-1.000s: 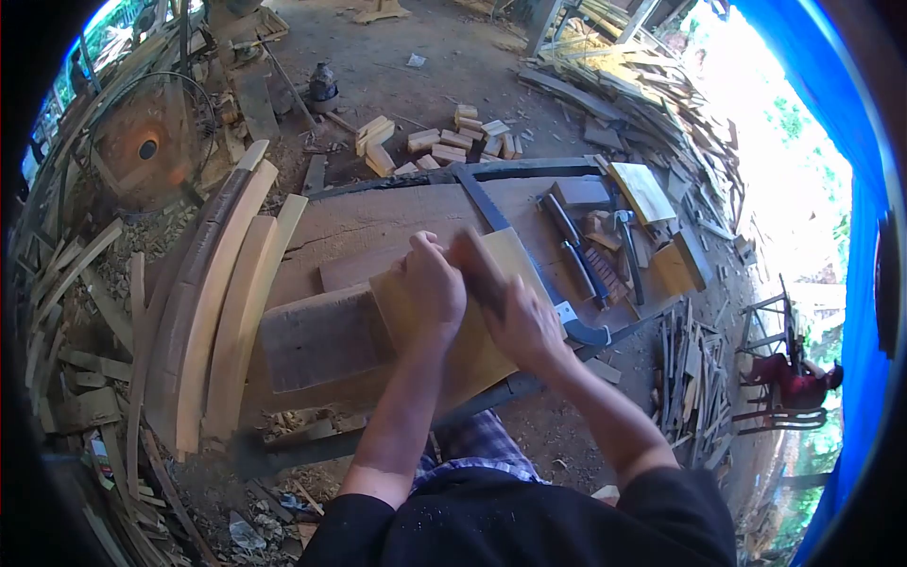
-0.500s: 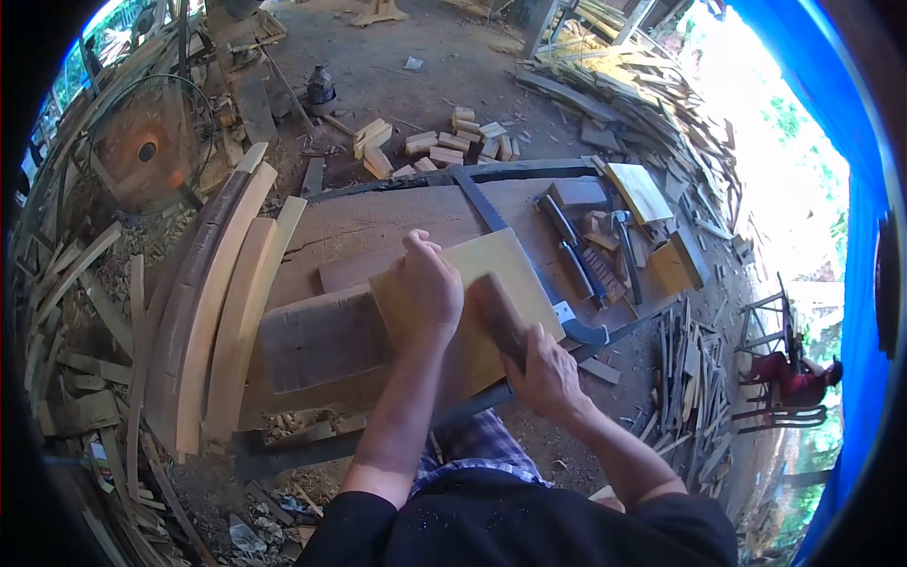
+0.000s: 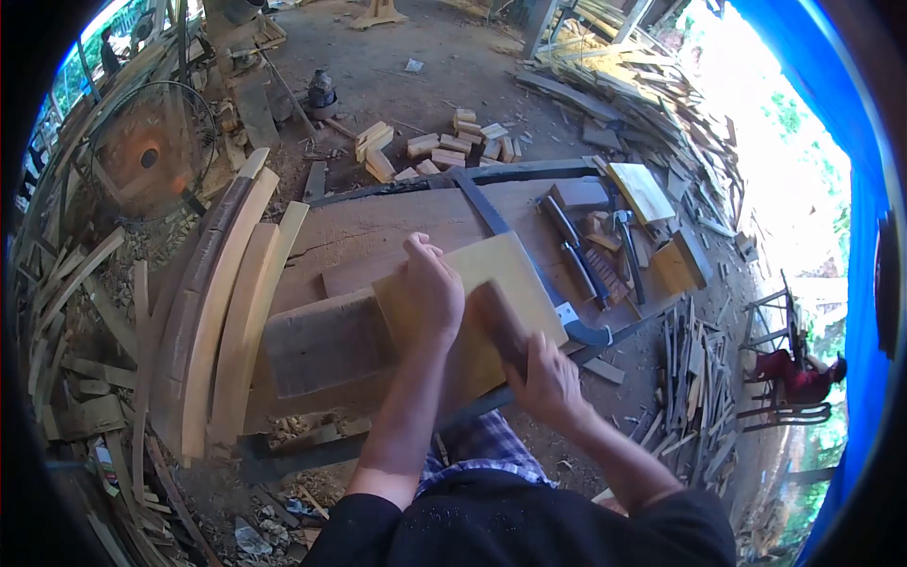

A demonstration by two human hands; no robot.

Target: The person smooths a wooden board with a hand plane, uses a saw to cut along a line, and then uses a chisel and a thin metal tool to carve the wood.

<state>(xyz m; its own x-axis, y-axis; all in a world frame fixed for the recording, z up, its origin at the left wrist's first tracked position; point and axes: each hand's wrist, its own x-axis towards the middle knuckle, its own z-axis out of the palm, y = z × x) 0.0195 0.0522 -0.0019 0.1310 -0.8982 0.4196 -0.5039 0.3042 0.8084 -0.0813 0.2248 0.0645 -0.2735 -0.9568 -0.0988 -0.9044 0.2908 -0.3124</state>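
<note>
A pale, flat wooden board [image 3: 510, 269] lies on the workbench [image 3: 378, 222], partly across a darker timber block [image 3: 326, 348]. My left hand [image 3: 436, 288] is closed over the board's left part, its fingers curled; whatever they hold is hidden behind the hand. My right hand [image 3: 550, 380] grips the lower end of a brown wooden block [image 3: 501, 321], held above the board and slightly apart from my left hand. A handsaw [image 3: 480, 203] passes behind the board, its dark handle [image 3: 593, 335] showing at the right corner.
Dark-handled tools [image 3: 578, 269] and a hammer [image 3: 629, 248] lie on the bench's right side. Curved timber strips [image 3: 222, 312] rest at the left. Cut wood blocks [image 3: 444, 151] and scrap piles [image 3: 694, 378] cover the ground. A person in red [image 3: 789, 378] sits far right.
My right hand has shifted slightly downward with the wooden block. My left hand stays nearly in place over the board. The whole view has moved a little.
</note>
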